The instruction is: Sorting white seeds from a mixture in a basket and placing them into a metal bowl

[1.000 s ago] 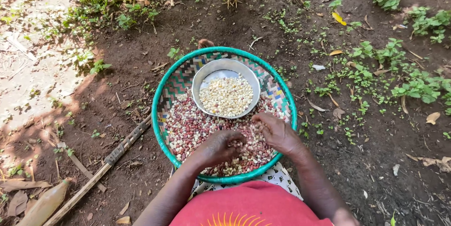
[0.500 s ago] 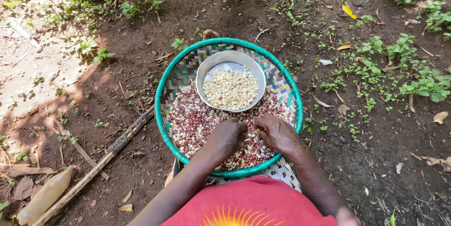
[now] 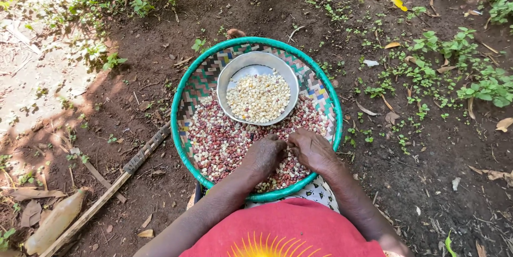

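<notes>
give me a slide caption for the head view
Both hands, left and right, sort mixed beans in a green-rimmed basket.

1. No labels, signs or screens in view.
2. Only package-like thing: a plastic bottle (image 3: pixel 53 224), pale yellowish and dirty, lying on its side on the bare soil at the lower left edge, tilted, neck end pointing up-right.
3. It lies just beside the lower end of a long stick (image 3: pixel 115 182), well apart from the woven basket (image 3: pixel 184 94).
4. No label visible on the bottle.
</notes>
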